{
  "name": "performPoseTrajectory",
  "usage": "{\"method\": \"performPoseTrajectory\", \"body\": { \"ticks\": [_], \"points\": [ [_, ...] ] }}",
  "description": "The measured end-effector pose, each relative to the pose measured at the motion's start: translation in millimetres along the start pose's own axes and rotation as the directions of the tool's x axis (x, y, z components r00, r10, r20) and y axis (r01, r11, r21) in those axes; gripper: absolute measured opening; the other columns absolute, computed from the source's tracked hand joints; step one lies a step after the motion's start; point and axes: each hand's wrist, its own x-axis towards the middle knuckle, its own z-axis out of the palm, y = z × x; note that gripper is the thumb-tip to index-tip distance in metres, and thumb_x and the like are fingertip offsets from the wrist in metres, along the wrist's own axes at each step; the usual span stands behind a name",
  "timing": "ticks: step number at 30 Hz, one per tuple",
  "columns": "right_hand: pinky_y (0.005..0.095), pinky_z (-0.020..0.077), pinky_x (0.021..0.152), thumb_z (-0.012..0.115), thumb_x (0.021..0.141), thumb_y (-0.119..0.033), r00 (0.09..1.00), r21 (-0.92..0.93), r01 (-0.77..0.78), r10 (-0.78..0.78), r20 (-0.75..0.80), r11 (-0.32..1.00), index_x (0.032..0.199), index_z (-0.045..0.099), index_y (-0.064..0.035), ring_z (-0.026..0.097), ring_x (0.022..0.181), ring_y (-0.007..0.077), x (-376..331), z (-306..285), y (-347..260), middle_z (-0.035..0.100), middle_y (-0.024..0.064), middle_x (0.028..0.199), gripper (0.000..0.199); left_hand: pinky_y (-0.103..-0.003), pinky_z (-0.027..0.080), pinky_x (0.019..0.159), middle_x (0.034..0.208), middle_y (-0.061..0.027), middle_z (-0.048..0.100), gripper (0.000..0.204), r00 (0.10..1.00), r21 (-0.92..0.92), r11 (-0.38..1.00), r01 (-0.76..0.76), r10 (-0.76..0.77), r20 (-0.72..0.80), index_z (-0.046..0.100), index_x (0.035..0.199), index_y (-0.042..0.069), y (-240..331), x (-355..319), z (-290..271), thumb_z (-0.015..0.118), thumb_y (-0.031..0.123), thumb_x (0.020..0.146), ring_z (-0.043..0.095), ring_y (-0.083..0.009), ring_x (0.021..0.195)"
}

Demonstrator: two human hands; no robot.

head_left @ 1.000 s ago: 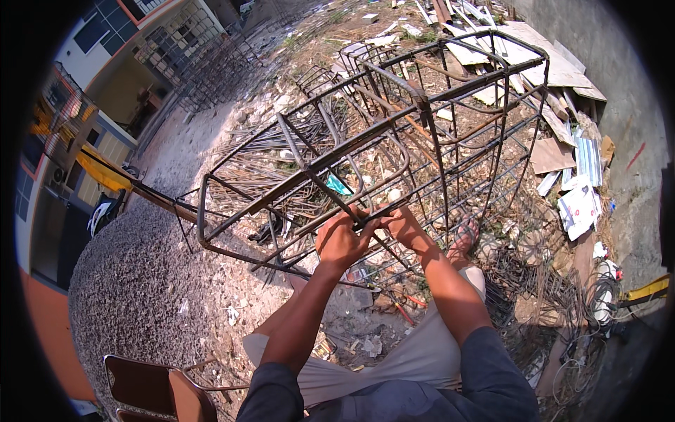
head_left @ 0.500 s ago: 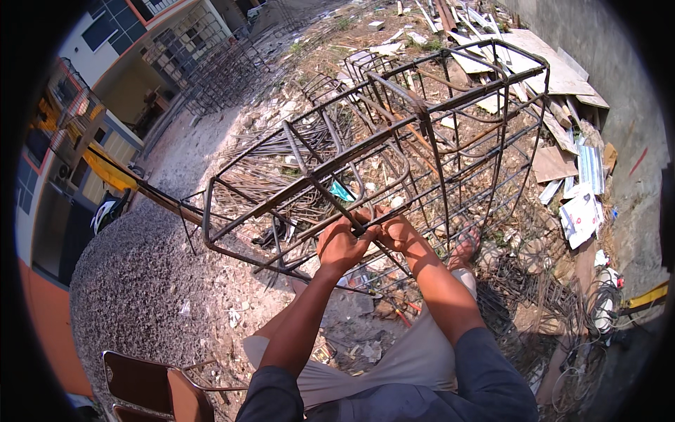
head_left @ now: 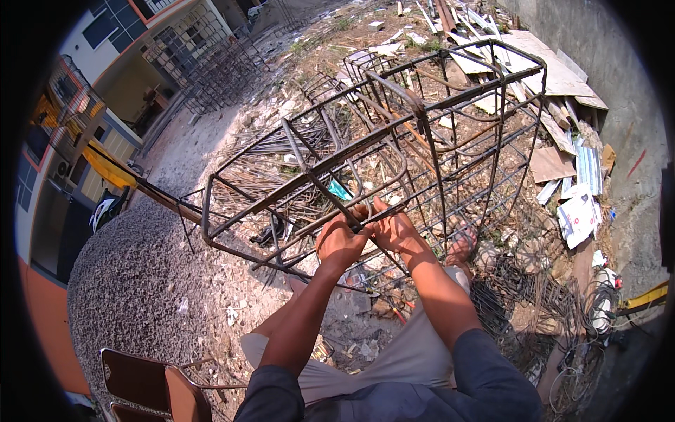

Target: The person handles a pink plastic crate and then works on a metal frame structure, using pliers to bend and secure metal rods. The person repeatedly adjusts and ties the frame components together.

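Observation:
A long cage of rusty reinforcing bars [head_left: 330, 160] with bent stirrups stands tilted across the middle in front of me. My left hand [head_left: 337, 239] is closed round a steel bar at a joint near the cage's lower side. Right beside it, my right hand [head_left: 394, 228] is at the same joint, one finger pointing up and the others bent in against the bar. The fingertips of both hands meet there, and whatever lies between the right fingers is too small or hidden to make out. Further bars run down past my hands toward the ground.
Loose steel rods [head_left: 256, 158] lie behind the cage. A gravel heap [head_left: 133, 288] rises at the left, with a brown chair [head_left: 137, 380] below it. Boards and scrap [head_left: 555, 67] lean near the concrete wall [head_left: 626, 105]. Tangled wire [head_left: 548, 295] covers ground by my right foot [head_left: 462, 246].
My right hand has opened slightly, with one finger now lifted upward, and turned a little at the joint. My left hand stays on the bar in nearly the same place.

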Motion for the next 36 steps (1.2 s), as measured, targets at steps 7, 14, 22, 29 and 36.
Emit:
{"method": "performPoseTrajectory", "body": {
  "ticks": [7, 14, 22, 29, 36],
  "points": [
    [0.0384, 0.06, 0.089, 0.049, 0.108, -0.037, 0.996, 0.081, -0.051, 0.045, 0.081, 0.995, 0.108, 0.064, 0.0065, 0.071, 0.097, 0.0297, 5.5, -17.4, 1.8, 0.072, 0.0207, 0.102, 0.046, -0.042, 0.053, 0.078, 0.097, -0.0085, 0.077, 0.043, 0.998, 0.046, 0.998, -0.039, 0.041, -0.046, 0.076, 0.116, 0.024, -10.6, -1.4, 4.8, 0.077, 0.051, 0.083, 0.072, -0.0306, 0.09],
    [0.038, 0.0561, 0.076, 0.063, 0.102, -0.033, 0.929, -0.47, 0.024, -0.193, -0.315, 0.882, 0.098, 0.066, -0.0042, 0.071, 0.09, 0.0205, -5.3, -36.1, -8.7, 0.071, 0.0077, 0.088, 0.029, -0.036, 0.053, 0.073, 0.089, -0.0073, 0.077, 0.041, 0.973, 0.094, 0.985, -0.147, 0.161, -0.164, 0.078, 0.11, 0.016, -5.9, -7.3, 8.6, 0.08, 0.048, 0.084, 0.072, -0.0233, 0.078],
    [0.0399, 0.0546, 0.068, 0.074, 0.091, -0.022, 0.811, -0.948, 0.013, -0.551, 0.197, -0.319, 0.103, 0.068, -0.001, 0.07, 0.076, 0.0283, -90.1, 54.1, -4.8, 0.068, 0.0174, 0.09, 0.025, -0.035, 0.055, 0.072, 0.086, -0.0064, 0.076, 0.03, 0.913, 0.096, 0.947, -0.307, 0.321, -0.251, 0.076, 0.103, 0.014, -9.2, -10.5, 4.9, 0.082, 0.036, 0.084, 0.072, -0.0253, 0.078],
    [0.0437, 0.0546, 0.061, 0.072, 0.087, -0.012, 0.62, -0.715, 0.14, -0.502, 0.603, -0.685, 0.107, 0.07, -0.0079, 0.068, 0.072, 0.0358, -64.5, 70.2, 9.8, 0.066, 0.0149, 0.095, 0.02, -0.037, 0.055, 0.073, 0.09, -0.0108, 0.074, 0.024, 0.941, 0.025, 0.955, -0.295, 0.295, -0.165, 0.072, 0.107, 0.011, -19.6, -2.9, 9.6, 0.076, 0.022, 0.086, 0.072, -0.0291, 0.08],
    [0.0453, 0.0532, 0.058, 0.072, 0.086, -0.012, 0.597, -0.695, 0.161, -0.492, 0.634, -0.7, 0.094, 0.064, -0.006, 0.066, 0.07, 0.0365, -60.4, 62.4, 12.7, 0.063, 0.0142, 0.09, 0.012, -0.041, 0.055, 0.072, 0.086, -0.0088, 0.073, 0.022, 0.941, 0.107, 0.955, -0.277, 0.292, -0.169, 0.071, 0.101, 0.015, -13.5, -4.0, 5.9, 0.076, 0.027, 0.083, 0.071, -0.0324, 0.082]
  ]
}}
